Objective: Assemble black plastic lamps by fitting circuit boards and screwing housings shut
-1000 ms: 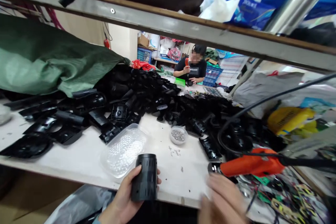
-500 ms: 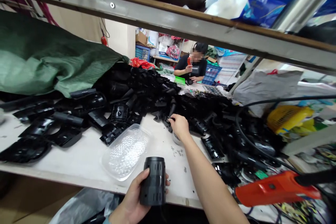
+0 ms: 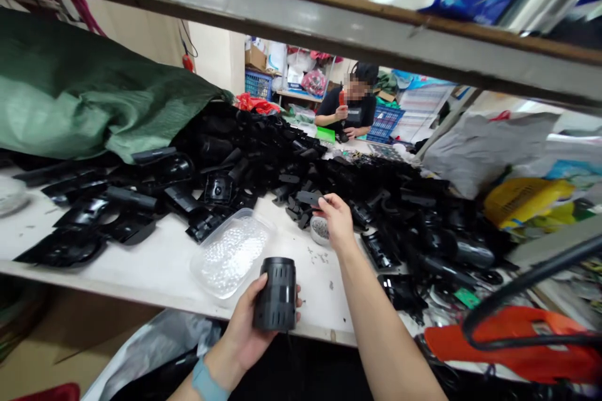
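My left hand (image 3: 249,316) is wrapped round a black slotted plastic cylinder (image 3: 276,294), held upright over the bench's front edge. Between the fingertips of my right hand (image 3: 337,219) is a small flat black plastic piece (image 3: 310,198), long and with a rounded end. Just below that hand stands a round tub of small metal screws (image 3: 320,230). A clear plastic container (image 3: 232,257) with clear bead-like pieces sits left of the cylinder. More small black pieces (image 3: 297,210) lie beside the tub.
Heaps of black plastic shells (image 3: 216,191) cover much of the bench, partly under a green sheet (image 3: 103,106). An orange tool (image 3: 512,341) with a black cable lies at right. A shelf beam (image 3: 301,19) crosses overhead. A person (image 3: 350,106) works across the bench.
My right hand has lifted the flat black piece from the pile, uncovering the screw tub. My left hand still holds the cylinder. The view has shifted slightly.
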`<state>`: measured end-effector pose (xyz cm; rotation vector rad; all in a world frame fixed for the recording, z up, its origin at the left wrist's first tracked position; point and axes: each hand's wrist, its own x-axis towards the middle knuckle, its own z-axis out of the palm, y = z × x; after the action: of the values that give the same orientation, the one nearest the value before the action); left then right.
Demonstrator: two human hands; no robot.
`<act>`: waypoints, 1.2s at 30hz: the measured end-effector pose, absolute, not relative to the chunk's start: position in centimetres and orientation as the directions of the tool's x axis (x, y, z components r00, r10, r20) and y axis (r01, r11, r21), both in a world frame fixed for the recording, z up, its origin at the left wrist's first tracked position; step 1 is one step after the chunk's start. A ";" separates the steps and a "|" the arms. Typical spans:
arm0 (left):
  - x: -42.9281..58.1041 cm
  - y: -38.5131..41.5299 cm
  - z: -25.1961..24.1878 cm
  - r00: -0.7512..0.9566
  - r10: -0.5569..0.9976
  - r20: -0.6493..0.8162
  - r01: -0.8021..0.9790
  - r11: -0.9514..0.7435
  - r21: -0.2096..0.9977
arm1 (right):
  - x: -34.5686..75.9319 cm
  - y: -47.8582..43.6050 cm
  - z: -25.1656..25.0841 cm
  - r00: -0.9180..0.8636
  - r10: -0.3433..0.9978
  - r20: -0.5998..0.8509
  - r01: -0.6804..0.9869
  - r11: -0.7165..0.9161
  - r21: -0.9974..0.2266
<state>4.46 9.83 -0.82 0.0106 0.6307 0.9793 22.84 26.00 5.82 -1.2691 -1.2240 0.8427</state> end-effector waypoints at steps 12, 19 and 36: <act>3.8 9.8 0.5 0.274 0.820 -0.503 -0.775 0.498 0.390 | 24.8 8.3 8.9 -0.169 0.984 -0.062 0.158 -0.035 -0.987; 5.6 9.0 1.1 0.166 0.853 -0.494 -0.760 0.430 0.487 | 21.4 5.1 5.3 -0.069 0.984 -0.165 0.099 -0.158 -0.982; 6.2 8.3 1.5 0.146 0.792 -0.592 -0.738 0.486 0.468 | 21.9 3.3 4.5 -0.348 0.738 0.578 0.350 0.675 -0.650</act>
<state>6.18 8.33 1.48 0.0718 0.9016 1.1028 21.92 3.27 4.47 -0.8457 -1.9548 0.5232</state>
